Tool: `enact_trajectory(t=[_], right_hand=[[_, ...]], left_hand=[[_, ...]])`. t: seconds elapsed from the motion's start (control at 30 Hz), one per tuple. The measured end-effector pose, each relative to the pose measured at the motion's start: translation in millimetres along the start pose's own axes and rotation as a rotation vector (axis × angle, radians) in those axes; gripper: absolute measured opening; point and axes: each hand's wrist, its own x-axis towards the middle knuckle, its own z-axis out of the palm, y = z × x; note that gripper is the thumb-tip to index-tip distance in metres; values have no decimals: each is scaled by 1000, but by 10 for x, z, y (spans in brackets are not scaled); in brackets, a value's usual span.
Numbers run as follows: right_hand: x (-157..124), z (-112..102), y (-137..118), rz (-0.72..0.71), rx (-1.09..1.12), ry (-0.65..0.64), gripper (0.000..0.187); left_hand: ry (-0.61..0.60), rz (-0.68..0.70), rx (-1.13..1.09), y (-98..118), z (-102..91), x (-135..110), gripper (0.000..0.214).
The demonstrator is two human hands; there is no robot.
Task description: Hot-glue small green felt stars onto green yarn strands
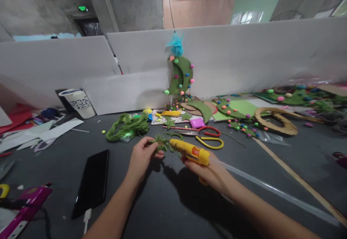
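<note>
Between the thumb and fingers of my left hand (145,154) is a small green star (162,143) with yarn on it. My right hand (200,168) is wrapped round a yellow glue gun (189,150), its nozzle pointing left, close beside the star. A long clear glue stick (273,186) sticks out of the gun's back, running down to the right. Loose green yarn (173,138) trails behind the star and the nozzle. Scissors (197,132) with red handles lie just beyond the gun, next to a yellow handle loop (213,142). Another green star (170,123) rests farther back.
A green yarn skein (127,127) and a black phone (92,183) with a cable lie on the left. A white cup (81,103) stands near the partition (230,55). A green moon decoration (183,74) hangs upright at the back. A straw-coloured ring (287,127) lies right.
</note>
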Motion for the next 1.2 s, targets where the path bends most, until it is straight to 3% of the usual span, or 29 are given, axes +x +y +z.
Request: enact_trajectory(t=[0.2,0.63,1.2], right_hand=[[-23,86,38,59,-48,93,17],[-15,131,56,57,-54,80,18],[-8,118,44,17,-152,72,17]], left_hand=[[-49,-32,26,64,111,-104,20],[-108,-49,42,45,136,-130,18],[-95,-69,40,42,122,-128,17]])
